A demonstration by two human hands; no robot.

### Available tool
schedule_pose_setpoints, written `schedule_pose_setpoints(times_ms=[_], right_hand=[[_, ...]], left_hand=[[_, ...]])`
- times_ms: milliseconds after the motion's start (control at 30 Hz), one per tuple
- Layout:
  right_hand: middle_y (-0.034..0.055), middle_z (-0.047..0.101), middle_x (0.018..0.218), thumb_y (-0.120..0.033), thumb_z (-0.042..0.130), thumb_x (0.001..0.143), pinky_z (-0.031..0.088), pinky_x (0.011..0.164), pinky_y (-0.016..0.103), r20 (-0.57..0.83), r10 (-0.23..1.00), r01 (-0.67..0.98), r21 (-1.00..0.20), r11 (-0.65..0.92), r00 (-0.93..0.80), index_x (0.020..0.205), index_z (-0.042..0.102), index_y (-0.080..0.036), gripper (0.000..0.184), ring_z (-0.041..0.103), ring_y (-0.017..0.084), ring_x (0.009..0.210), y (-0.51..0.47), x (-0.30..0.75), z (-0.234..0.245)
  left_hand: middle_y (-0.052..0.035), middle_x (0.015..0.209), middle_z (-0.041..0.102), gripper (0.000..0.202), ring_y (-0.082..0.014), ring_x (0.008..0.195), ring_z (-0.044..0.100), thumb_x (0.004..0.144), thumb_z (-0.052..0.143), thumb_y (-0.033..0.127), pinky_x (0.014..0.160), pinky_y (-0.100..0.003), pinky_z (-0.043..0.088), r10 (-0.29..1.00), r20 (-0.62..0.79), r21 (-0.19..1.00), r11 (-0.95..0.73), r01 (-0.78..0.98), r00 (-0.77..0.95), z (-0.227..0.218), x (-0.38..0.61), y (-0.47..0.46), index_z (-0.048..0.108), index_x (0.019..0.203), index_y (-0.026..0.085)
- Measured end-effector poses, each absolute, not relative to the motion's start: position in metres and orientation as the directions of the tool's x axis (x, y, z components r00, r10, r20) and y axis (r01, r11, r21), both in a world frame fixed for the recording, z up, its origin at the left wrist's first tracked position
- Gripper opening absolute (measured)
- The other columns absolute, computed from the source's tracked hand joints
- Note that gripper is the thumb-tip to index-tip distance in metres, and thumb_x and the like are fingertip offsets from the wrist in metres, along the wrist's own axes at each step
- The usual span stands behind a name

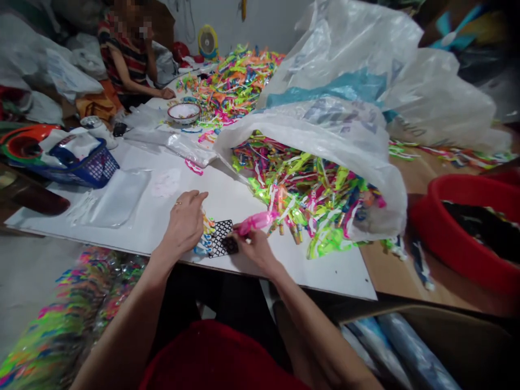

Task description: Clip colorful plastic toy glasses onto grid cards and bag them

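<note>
On the white board near its front edge lies a small black grid with rows of holes (pixel 221 235). My left hand (pixel 184 223) is at the grid's left side, fingers loosely stretched and apparently holding nothing; its thumb is hidden. Small blue, orange and white pieces (pixel 202 246) sit by that hand along the grid's left edge. To the right, my right hand (pixel 258 249) pinches a bright pink plastic piece (pixel 260 221) with a pale end over the grid's right edge. The fingertips are partly covered, so the exact grip is unclear.
A large white sack (pixel 309 122) spills colourful plastic pieces (pixel 300 184) just right of my hands. Beyond are a heaped pile (pixel 244 81), a bowl (pixel 184 112) and a seated person (pixel 125 59). A blue basket (pixel 87 165) stands left, a red tub (pixel 467 254) right.
</note>
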State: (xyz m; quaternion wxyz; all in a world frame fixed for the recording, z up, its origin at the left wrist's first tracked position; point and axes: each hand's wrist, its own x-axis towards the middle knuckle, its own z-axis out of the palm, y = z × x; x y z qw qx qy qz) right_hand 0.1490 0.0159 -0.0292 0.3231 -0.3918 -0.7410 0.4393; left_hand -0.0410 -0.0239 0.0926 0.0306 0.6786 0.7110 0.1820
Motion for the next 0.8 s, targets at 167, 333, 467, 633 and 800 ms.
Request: schedule_pose_setpoints(times_ms=[167,333,467,633,800], right_hand=[[0.0084,0.064,0.108,-0.026,0.047,0.089,0.044,0.092,0.036,0.071,0.891,0.512,-0.797,0.321,-0.448,0.104,0.061,-0.021,0.021,0.058,0.021,0.103,-0.008,0.117,-0.049],[0.0127,0.066,0.096,-0.018,0.044,0.087,0.045,0.078,0.034,-0.057,0.819,0.725,-0.503,0.470,-0.571,0.101,0.063,-0.015,0.023,0.061,0.026,0.091,-0.009,0.093,-0.018],[0.0138,0.066,0.093,-0.011,0.040,0.086,0.043,0.072,0.031,-0.108,0.779,0.749,-0.381,0.542,-0.618,0.094,0.064,-0.012,0.025,0.061,0.025,0.089,-0.005,0.071,0.003],[0.0051,0.067,0.094,-0.022,0.054,0.083,0.042,0.071,0.026,-0.097,0.779,0.691,-0.538,0.483,-0.620,0.096,0.064,-0.020,0.016,0.060,0.018,0.086,0.031,0.132,0.002],[0.0176,0.063,0.086,-0.016,0.045,0.084,0.039,0.068,0.037,-0.066,0.985,0.907,-0.404,0.120,-0.160,0.115,0.052,-0.007,0.033,0.058,0.028,0.080,0.060,0.203,-0.009]], left_hand=[[-0.0166,0.129,0.048,0.047,-0.0267,0.122,0.041,0.081,0.033,0.015,0.104,-0.046,0.036,0.978,0.201,0.288,-0.003,0.958,-0.057,0.094,-0.038,-0.023,0.048,0.126,0.009],[-0.0164,0.128,0.050,0.046,-0.0262,0.122,0.042,0.088,0.031,0.027,0.106,-0.044,0.033,0.976,0.198,0.332,0.019,0.943,-0.089,0.096,-0.036,-0.023,0.050,0.124,0.008],[-0.0146,0.127,0.052,0.049,-0.0259,0.123,0.042,0.088,0.031,0.043,0.107,-0.044,0.032,0.964,0.243,0.327,0.019,0.945,-0.104,0.093,-0.041,-0.022,0.052,0.121,0.013],[-0.0173,0.125,0.052,0.048,-0.0290,0.120,0.045,0.086,0.029,0.036,0.105,-0.048,0.035,0.961,0.255,0.294,0.026,0.955,-0.104,0.090,-0.049,-0.019,0.052,0.120,0.010],[-0.0188,0.123,0.053,0.046,-0.0294,0.118,0.046,0.086,0.026,0.028,0.104,-0.049,0.036,0.950,0.302,0.289,-0.011,0.957,-0.080,0.089,-0.045,-0.018,0.052,0.120,0.010]])
